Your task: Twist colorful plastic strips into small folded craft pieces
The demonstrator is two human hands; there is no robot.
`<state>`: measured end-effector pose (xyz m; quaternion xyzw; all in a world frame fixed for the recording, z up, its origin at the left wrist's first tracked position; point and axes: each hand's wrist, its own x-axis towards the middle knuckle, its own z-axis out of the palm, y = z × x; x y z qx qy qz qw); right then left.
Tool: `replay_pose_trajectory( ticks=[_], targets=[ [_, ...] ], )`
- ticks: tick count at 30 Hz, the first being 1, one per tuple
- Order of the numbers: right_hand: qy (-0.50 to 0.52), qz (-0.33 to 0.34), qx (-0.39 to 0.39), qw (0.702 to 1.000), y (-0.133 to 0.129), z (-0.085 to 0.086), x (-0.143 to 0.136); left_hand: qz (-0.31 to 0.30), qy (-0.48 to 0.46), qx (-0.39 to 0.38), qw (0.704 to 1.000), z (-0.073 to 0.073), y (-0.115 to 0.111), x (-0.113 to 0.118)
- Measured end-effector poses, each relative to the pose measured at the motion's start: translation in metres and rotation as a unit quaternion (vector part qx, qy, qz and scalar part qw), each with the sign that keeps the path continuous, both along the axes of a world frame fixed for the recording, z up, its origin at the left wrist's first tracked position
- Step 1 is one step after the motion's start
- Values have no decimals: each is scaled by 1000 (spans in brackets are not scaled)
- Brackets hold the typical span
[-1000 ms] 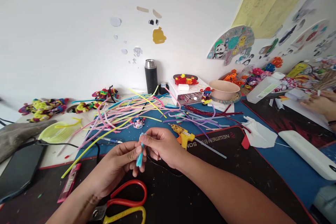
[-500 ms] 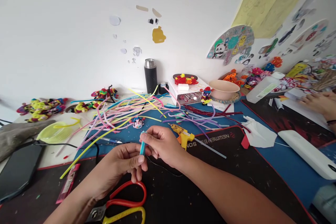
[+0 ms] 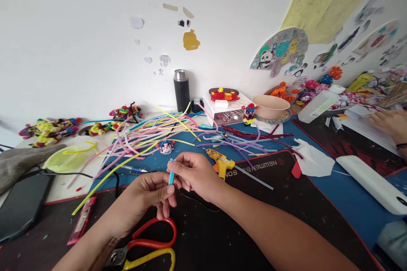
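Right now we hold a light-blue piece [image 3: 171,177] upright between our two hands, above the black mat [image 3: 203,237] and close to its far, red-trimmed edge. Our left hand [image 3: 149,192] pinches the piece's lower part between thumb and fingers; our right hand [image 3: 192,173] pinches its top the same way. Scissors [image 3: 151,243] with one red and one yellow handle lie on the mat beside our left wrist. Just past our right hand, a yellow glue gun [image 3: 226,163] lies at the mat's far edge. Beyond both hands we see a loose heap of coloured stems [image 3: 152,129], with a small doll's head [image 3: 166,147] at its near side. Along the tabletop's far edge, by the wall, stand a black flask [image 3: 182,95] and a pinkish bowl [image 3: 271,109]. Toward the right edge, another person's hand [image 3: 388,122] is over white paper [image 3: 362,129].
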<state>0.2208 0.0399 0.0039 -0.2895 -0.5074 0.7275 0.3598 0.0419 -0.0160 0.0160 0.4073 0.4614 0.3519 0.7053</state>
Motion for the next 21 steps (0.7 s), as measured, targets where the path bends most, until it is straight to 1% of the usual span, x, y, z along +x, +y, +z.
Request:
replay_pose_trajectory(
  ticks=[3, 6, 10, 13, 17, 21],
  targets=[
    [3, 2, -18, 1000, 1, 0, 0, -7, -23, -24, 999, -2, 0, -3],
    [14, 24, -40, 999, 2, 2, 1, -17, -61, -60, 996, -3, -1, -7],
    [25, 54, -63, 996, 2, 3, 2, -30, -98, -105, 989, -1, -3, -10],
    [32, 70, -82, 994, 1, 4, 3, -43, -111, -123, 985, 1, -5, -8],
    [44, 69, -78, 994, 1, 5, 2, -56, -107, -107, 987, 3, -6, -1],
    [55, 32, -64, 996, 2, 4, 0, -42, -60, -48, 996, 6, -5, 3]
  ],
)
